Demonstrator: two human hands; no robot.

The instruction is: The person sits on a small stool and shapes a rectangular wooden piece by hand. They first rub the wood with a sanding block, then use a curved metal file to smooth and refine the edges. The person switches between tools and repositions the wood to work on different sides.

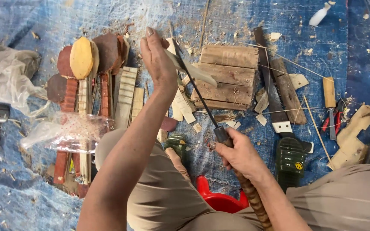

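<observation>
The step in hand looks like shaving a wood strip (193, 70) with a long knife (198, 96). The left hand (157, 60), at 11 o'clock from centre, pinches the strip's upper end, fingers pressed together. The right hand (236, 156), at 5 o'clock, has its fingers wrapped round the knife handle, the blade crossing the strip above the wooden block (228, 77). A further stroke would call for a steady strip and a shallow blade angle.

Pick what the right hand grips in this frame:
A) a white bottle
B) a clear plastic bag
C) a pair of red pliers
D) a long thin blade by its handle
D: the right hand closes on the handle of a long thin blade laid against the wood strip in the left hand.
</observation>
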